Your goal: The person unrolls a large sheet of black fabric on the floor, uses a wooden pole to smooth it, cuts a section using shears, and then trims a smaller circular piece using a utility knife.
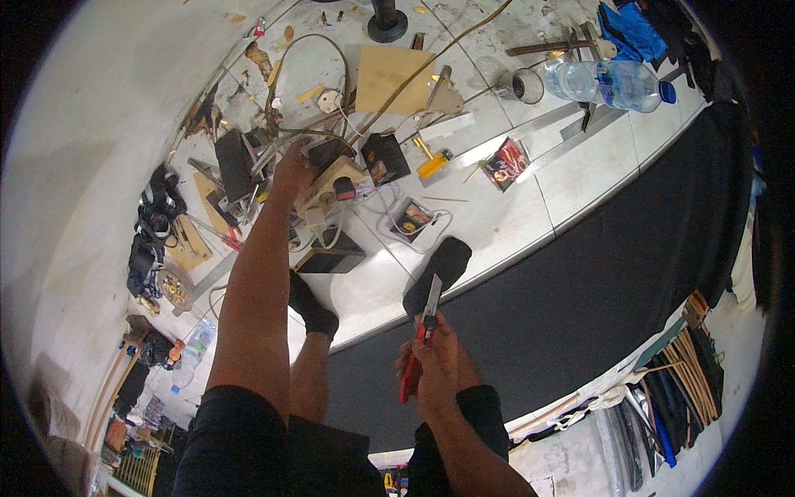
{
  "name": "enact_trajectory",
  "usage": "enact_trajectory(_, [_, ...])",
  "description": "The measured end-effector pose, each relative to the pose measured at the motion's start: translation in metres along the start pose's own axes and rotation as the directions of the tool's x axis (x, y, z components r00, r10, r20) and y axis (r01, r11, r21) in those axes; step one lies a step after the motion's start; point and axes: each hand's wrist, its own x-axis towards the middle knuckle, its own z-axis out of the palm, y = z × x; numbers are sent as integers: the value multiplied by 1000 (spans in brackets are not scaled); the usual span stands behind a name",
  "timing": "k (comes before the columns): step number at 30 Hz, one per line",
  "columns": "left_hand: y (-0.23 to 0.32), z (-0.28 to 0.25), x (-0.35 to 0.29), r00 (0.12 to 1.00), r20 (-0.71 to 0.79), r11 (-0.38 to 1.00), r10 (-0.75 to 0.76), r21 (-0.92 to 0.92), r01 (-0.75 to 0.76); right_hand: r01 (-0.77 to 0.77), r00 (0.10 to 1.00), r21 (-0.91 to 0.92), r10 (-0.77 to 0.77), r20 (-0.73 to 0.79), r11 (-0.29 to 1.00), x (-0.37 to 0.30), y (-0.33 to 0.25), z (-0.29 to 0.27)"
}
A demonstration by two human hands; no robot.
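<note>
My right hand (432, 356) is wrapped around a red utility knife (411, 377), its blade out and pointing away from me, over the edge of the dark fabric. My left arm stretches forward into the clutter. There my left hand (293, 171) is at a dark, flat block (330, 155) among wooden pieces and cables; its fingers are partly hidden, so I cannot tell whether it grips anything. Beside it lie a dark box with a picture (385, 159) and a small dark red-topped piece (344, 189).
A long black fabric (563, 290) covers the floor to the right. Farther off are a yellow-handled tool (434, 164), a tan sheet (391, 79), a glass (523, 85) and a large water bottle (613, 85). A round dish of small pieces (175, 288) sits at the left. White cable loops lie mid-floor.
</note>
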Motion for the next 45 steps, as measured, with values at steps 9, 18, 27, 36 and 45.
enact_trajectory(9, [4,-21,-14,967,-30,959,253,142,-246,-111,985,35,105,136,993,13,6,-14])
enact_trajectory(18, [10,-10,-22,939,-120,908,321,321,-269,-47,999,-131,50,15,990,2,4,-3])
enact_trajectory(27, [18,-32,-46,943,-254,969,216,175,-174,-292,952,-103,299,61,951,17,5,-14])
enact_trajectory(36, [59,-100,-138,875,-392,926,284,348,-145,-18,998,-292,-1,-64,956,-8,-9,27])
enact_trajectory(45, [207,-206,-299,717,-182,722,673,372,-584,411,904,-491,-275,326,768,-101,-80,47])
